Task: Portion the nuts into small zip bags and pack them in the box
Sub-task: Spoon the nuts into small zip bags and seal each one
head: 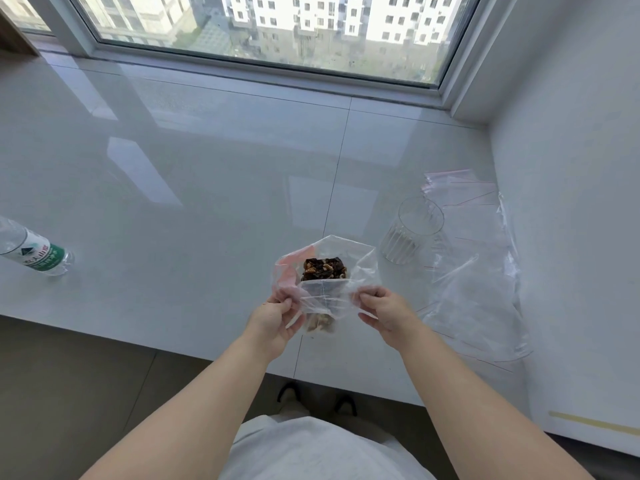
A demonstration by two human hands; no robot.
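Your left hand (277,315) pinches the bag's (332,271) left edge. Your right hand (382,311) pinches its right edge (nuts (323,268) inside, mouth spread).

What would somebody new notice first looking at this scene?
Both hands, left hand and right hand, pinch open a clear bag of nuts over the sill's near edge. Right of it stands an empty ribbed glass on loose zip bags; a water bottle lies far left.
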